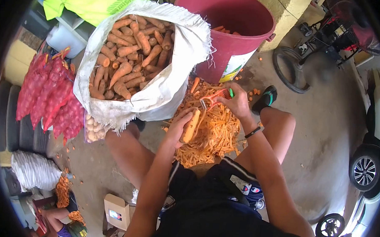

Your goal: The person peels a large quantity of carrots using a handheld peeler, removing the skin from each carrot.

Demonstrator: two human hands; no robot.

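My left hand (pixel 177 127) is wrapped round a thick carrot (pixel 191 127), tilted up over the peelings; its surface looks pale orange with a few darker spots. In my right hand (pixel 238 103) is an orange vegetable peeler (pixel 215 97) with a bit of green near its end. The metal blade sits just above the top of the carrot; whether it touches is hard to tell. Beneath both hands, between my legs, lies a big heap of carrot peelings (pixel 214 143). An open white sack (pixel 193 44) full of unpeeled carrots (pixel 131 52) stands ahead on the left.
Beyond the heap stands a dark red bin (pixel 215 62) with carrots inside. Red net bags (pixel 51 91) hang at left. Another person's leg (pixel 54 218) shows at lower left, near an open cardboard box (pixel 117 210). A tyre (pixel 285 74) and a car wheel (pixel 365 172) are at right.
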